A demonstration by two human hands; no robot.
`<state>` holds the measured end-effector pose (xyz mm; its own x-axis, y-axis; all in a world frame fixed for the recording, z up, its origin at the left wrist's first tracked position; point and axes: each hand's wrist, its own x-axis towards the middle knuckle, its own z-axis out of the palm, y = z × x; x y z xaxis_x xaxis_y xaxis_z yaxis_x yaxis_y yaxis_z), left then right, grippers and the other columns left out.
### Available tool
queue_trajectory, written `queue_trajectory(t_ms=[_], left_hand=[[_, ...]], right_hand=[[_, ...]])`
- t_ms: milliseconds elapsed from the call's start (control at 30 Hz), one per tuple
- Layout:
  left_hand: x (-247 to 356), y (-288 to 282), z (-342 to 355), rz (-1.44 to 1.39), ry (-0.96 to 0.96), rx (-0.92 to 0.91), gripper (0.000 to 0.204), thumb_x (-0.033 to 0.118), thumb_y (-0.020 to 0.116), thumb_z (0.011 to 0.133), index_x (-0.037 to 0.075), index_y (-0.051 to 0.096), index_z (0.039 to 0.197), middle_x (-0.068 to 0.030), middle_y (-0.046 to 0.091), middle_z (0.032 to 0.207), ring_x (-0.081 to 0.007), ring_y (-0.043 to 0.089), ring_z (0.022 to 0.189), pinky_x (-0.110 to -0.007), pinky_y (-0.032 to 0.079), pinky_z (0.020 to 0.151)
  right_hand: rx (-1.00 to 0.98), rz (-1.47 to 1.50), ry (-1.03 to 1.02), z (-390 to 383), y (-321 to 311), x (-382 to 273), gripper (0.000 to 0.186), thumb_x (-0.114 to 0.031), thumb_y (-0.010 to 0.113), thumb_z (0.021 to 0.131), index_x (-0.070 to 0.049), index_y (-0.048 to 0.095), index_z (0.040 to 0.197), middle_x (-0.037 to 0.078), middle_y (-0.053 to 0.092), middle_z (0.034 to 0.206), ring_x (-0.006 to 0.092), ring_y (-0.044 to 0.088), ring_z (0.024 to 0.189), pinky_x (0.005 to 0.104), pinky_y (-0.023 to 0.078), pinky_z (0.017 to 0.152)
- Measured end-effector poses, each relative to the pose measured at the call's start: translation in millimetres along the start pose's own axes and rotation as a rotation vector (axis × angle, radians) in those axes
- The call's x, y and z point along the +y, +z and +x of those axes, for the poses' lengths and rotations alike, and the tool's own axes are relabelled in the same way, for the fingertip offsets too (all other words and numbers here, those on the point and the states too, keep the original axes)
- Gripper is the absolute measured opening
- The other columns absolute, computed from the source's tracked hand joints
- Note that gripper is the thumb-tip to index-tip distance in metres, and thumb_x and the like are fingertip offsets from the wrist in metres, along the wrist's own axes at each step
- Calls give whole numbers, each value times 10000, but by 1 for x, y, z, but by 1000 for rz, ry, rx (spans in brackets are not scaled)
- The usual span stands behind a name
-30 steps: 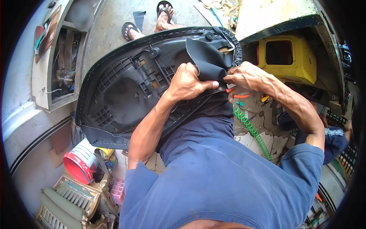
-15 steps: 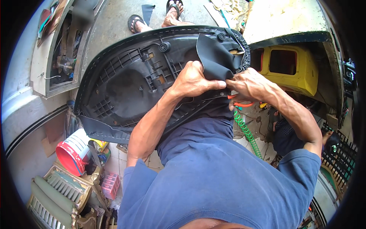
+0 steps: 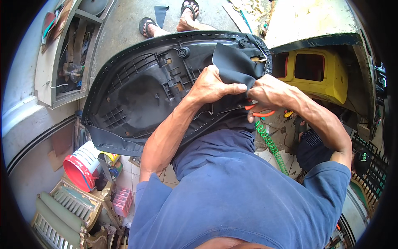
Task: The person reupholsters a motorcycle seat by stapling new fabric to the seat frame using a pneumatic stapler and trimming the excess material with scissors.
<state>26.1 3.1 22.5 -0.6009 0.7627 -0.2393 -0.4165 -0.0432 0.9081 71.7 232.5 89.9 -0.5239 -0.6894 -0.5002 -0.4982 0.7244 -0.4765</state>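
Observation:
A black motorcycle seat lies upside down across my lap, its ribbed plastic base facing up. A row of staples runs along the folded edge of its cover. My left hand is closed on a loose flap of the black seat cover, thumb stretched to the right. Close beside it, my right hand has its fingers bent at the flap's lower edge. Orange-handled pliers stick out under the right palm; their jaws are hidden. Whether the right fingertips also pinch the cover, I cannot tell.
Another person's sandalled feet stand beyond the seat. A yellow plastic housing sits under the bench at right. A green coiled hose hangs by my right side. At left are a red-and-white bucket and a pink box.
The seat has shifted slightly to the right and down. My right hand has turned a little, and the pliers' handles show more. My left hand keeps its hold on the flap.

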Motion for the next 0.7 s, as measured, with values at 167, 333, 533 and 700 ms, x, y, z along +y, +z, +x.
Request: queue_trajectory(t_ms=[167, 333, 533, 700], left_hand=[[2, 0, -2, -113, 27, 5, 277, 210, 896, 828, 37, 815, 1029, -18, 783, 912, -76, 677, 821, -276, 557, 756], [-1, -3, 0, -81, -14, 12, 284, 168, 892, 838, 11, 801, 1056, -38, 782, 956, -95, 696, 854, -269, 570, 795], [5, 0, -2, -267, -47, 33, 313, 137, 891, 838, -20, 783, 1087, -75, 783, 999, -130, 719, 874, -284, 584, 829], [15, -1, -4, -309, -25, 68, 358, 167, 892, 842, -24, 773, 1119, -80, 777, 1029, -134, 711, 900, -296, 570, 857]], right_hand=[[47, 17, -82, -1, 9, 4, 540, -514, 841, 780, -3, 673, 833, 175, 667, 697, 381, 715, 714, 456, 575, 628], [-133, -129, 51, 17, 6, -14, 546, -569, 818, 784, -42, 700, 867, 158, 685, 708, 361, 729, 720, 451, 584, 650], [171, -27, -168, 15, 27, -5, 590, -597, 813, 763, -36, 677, 882, 130, 688, 708, 354, 732, 727, 448, 590, 657], [17, -5, -27, 13, 16, -14, 519, -512, 845, 732, -55, 651, 879, 119, 670, 818, 331, 696, 853, 448, 560, 748]])
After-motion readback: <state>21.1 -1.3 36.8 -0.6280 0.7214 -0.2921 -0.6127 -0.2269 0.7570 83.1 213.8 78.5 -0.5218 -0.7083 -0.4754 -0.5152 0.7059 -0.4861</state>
